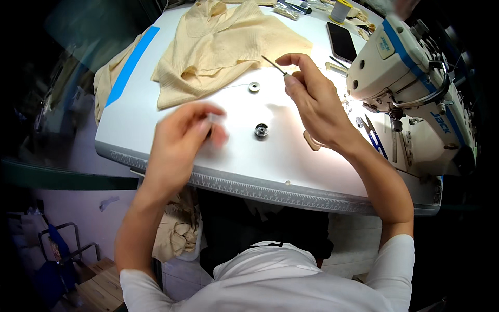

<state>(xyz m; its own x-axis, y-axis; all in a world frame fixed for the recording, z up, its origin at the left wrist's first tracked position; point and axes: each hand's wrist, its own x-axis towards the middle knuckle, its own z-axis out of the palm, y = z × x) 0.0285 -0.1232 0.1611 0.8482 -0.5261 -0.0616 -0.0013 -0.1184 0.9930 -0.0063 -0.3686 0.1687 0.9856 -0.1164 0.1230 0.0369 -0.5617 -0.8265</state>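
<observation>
My right hand (317, 99) is closed in a pinch around a thin screwdriver (273, 64), its slim shaft pointing up and left over the table. Smeared by motion, my left hand (184, 132) hovers above the near left of the table, and a small pale thing shows at its fingertips, too blurred to name. Between the hands a metal bobbin case (261, 130) sits on the white tabletop (234, 156). Farther back lies a bobbin (254, 87) with a thread trailing left toward a cream crinkled cloth (223, 47).
At the right stands a white and blue sewing machine (400, 67), its lamp lit. Blue-handled thread snips (374, 136) lie beside it, and a tan curved piece (312, 140) is under my right wrist. Behind are a phone (341, 41) and a thread spool (340, 11). A measuring tape (244, 188) runs along the front edge.
</observation>
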